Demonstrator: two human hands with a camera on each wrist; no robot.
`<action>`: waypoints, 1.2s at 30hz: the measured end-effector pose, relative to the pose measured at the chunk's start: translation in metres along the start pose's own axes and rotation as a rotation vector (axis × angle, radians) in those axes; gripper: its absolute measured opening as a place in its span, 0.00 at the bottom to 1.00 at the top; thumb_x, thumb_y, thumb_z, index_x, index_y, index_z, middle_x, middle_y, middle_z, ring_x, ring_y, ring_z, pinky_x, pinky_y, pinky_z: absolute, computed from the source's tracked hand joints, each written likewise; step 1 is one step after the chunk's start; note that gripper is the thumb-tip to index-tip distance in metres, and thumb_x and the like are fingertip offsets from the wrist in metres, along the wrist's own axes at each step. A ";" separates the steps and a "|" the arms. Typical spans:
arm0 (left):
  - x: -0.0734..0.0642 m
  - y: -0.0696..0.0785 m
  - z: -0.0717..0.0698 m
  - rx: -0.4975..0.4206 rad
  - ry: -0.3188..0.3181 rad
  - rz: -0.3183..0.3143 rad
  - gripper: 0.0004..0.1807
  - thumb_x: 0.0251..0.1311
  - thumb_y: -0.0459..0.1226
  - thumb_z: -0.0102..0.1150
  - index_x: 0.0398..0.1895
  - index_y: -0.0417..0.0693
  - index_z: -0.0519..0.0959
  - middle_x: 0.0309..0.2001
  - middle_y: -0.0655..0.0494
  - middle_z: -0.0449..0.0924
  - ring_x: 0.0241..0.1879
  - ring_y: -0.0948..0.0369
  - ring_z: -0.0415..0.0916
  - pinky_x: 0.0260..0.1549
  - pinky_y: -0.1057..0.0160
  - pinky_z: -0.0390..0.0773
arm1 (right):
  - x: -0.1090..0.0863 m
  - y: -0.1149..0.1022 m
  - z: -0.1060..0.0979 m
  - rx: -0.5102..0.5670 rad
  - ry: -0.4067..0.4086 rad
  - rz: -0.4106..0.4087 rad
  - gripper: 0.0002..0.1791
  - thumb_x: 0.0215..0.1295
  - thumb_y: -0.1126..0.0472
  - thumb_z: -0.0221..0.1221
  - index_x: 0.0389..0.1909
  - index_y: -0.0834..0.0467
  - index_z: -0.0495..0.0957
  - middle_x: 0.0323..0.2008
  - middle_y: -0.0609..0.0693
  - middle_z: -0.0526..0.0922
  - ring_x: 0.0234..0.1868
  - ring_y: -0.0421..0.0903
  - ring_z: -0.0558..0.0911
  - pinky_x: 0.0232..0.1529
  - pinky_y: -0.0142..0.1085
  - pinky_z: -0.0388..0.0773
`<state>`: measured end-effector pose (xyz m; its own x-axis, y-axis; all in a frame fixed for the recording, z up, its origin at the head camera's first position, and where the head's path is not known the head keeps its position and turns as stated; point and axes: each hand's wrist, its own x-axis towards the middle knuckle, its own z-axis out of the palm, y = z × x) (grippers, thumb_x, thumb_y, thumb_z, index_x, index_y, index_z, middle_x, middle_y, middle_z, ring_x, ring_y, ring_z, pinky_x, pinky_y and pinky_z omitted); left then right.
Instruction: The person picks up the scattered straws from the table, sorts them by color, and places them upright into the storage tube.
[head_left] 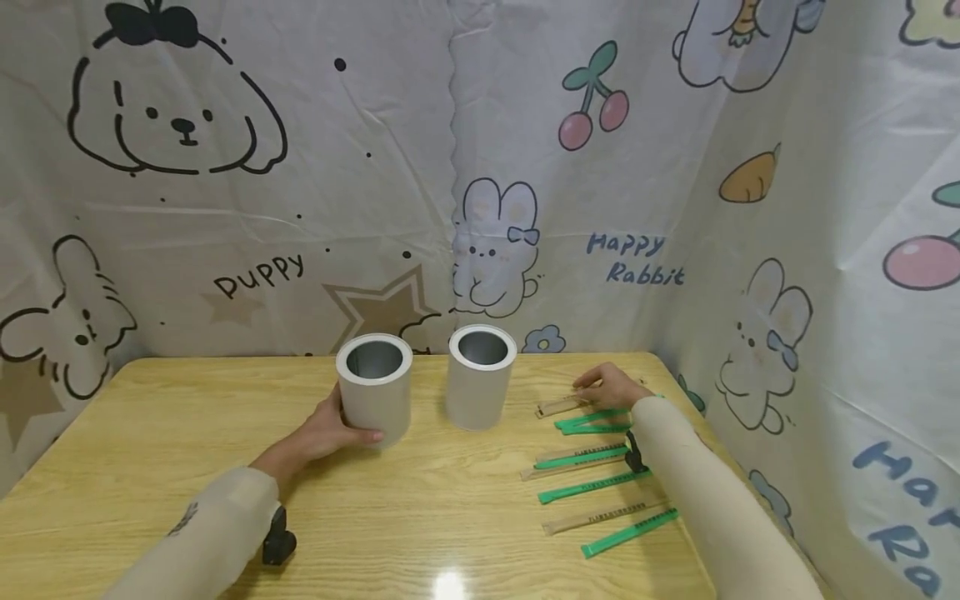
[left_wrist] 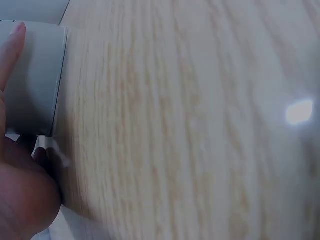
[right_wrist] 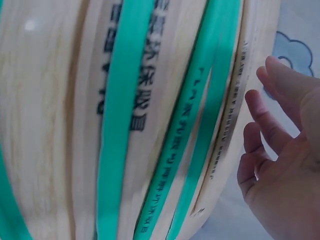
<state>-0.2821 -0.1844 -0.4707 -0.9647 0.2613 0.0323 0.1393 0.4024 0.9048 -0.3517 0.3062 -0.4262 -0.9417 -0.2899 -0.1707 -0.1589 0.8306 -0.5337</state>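
My left hand (head_left: pixel 322 433) grips the lower side of the left white cylindrical container (head_left: pixel 384 402), with the thumb laid across its front. The container stands upright, its open top showing a dark grey inside. At the right, my right hand (head_left: pixel 611 387) hovers at the farthest brown-wrapped straw (head_left: pixel 558 407), with loosely bent fingers (right_wrist: pixel 270 122) and nothing between them. In the right wrist view, that hand is beside the row of straws, nearest the brown one (right_wrist: pixel 227 120). Green-wrapped straws (head_left: pixel 596 485) lie among the brown ones.
A second white container (head_left: pixel 477 396) stands upright to the right of the held one. Several straws lie spread along the right side of the wooden table (head_left: pixel 420 517). A printed cloth (head_left: pixel 375 183) hangs behind the table and along its right side.
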 end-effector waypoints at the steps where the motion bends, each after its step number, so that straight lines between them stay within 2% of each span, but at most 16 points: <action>1: -0.001 0.000 0.000 -0.002 -0.006 -0.009 0.66 0.47 0.41 0.80 0.80 0.37 0.40 0.74 0.32 0.60 0.72 0.37 0.62 0.71 0.39 0.62 | 0.001 0.002 0.001 0.011 0.000 0.009 0.16 0.73 0.66 0.57 0.56 0.69 0.80 0.57 0.69 0.81 0.55 0.62 0.82 0.54 0.50 0.82; 6: -0.003 0.001 0.000 -0.011 -0.018 -0.036 0.66 0.48 0.41 0.80 0.80 0.37 0.41 0.74 0.32 0.60 0.72 0.38 0.62 0.71 0.40 0.62 | 0.003 0.010 0.004 0.023 -0.002 0.012 0.15 0.69 0.68 0.60 0.54 0.69 0.82 0.54 0.67 0.83 0.51 0.58 0.84 0.48 0.45 0.84; 10: -0.003 0.002 0.000 -0.014 -0.023 -0.036 0.66 0.48 0.41 0.80 0.80 0.37 0.41 0.74 0.32 0.59 0.72 0.37 0.62 0.71 0.40 0.62 | 0.004 0.013 0.003 0.046 -0.010 0.014 0.14 0.68 0.69 0.61 0.52 0.70 0.82 0.48 0.65 0.85 0.45 0.51 0.84 0.43 0.39 0.83; 15: -0.001 0.003 -0.001 -0.027 -0.017 -0.029 0.66 0.48 0.41 0.80 0.79 0.36 0.41 0.74 0.31 0.60 0.72 0.37 0.62 0.72 0.40 0.62 | 0.003 0.013 -0.003 0.075 -0.045 -0.027 0.08 0.66 0.71 0.61 0.42 0.72 0.84 0.36 0.60 0.88 0.33 0.41 0.82 0.35 0.32 0.81; 18: -0.001 0.002 -0.001 -0.032 -0.024 -0.034 0.66 0.48 0.41 0.80 0.80 0.36 0.40 0.74 0.31 0.59 0.73 0.37 0.62 0.72 0.40 0.61 | 0.004 0.013 -0.006 0.081 -0.073 -0.015 0.06 0.66 0.71 0.62 0.38 0.71 0.85 0.30 0.55 0.88 0.29 0.38 0.79 0.33 0.29 0.78; 22: 0.000 0.002 0.000 -0.042 -0.027 -0.036 0.66 0.48 0.41 0.80 0.80 0.37 0.39 0.75 0.32 0.58 0.73 0.37 0.61 0.72 0.40 0.60 | 0.004 0.014 -0.011 0.039 -0.100 -0.017 0.06 0.66 0.69 0.63 0.39 0.68 0.85 0.32 0.54 0.87 0.31 0.39 0.78 0.35 0.30 0.77; 27: 0.001 0.003 0.000 -0.051 -0.022 -0.030 0.66 0.48 0.40 0.79 0.80 0.37 0.39 0.75 0.32 0.58 0.73 0.37 0.60 0.73 0.40 0.60 | 0.006 0.016 -0.017 -0.016 -0.077 -0.026 0.06 0.67 0.67 0.63 0.39 0.67 0.85 0.35 0.56 0.87 0.35 0.42 0.78 0.40 0.34 0.78; 33: 0.000 0.003 0.000 -0.050 -0.020 -0.036 0.66 0.48 0.41 0.80 0.80 0.37 0.40 0.74 0.32 0.58 0.73 0.37 0.60 0.73 0.40 0.60 | 0.005 0.016 -0.017 0.022 -0.064 0.053 0.05 0.66 0.68 0.62 0.39 0.64 0.85 0.34 0.53 0.86 0.34 0.43 0.77 0.37 0.32 0.76; 36: 0.000 0.003 0.000 -0.047 -0.020 -0.039 0.67 0.48 0.41 0.80 0.80 0.36 0.39 0.74 0.31 0.58 0.73 0.37 0.61 0.73 0.40 0.60 | 0.003 0.014 -0.020 0.034 -0.063 0.044 0.06 0.67 0.69 0.61 0.40 0.66 0.85 0.37 0.55 0.86 0.36 0.45 0.78 0.38 0.33 0.77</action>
<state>-0.2814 -0.1834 -0.4677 -0.9646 0.2636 -0.0112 0.0906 0.3708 0.9243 -0.3623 0.3262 -0.4176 -0.9268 -0.2838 -0.2461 -0.1065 0.8267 -0.5525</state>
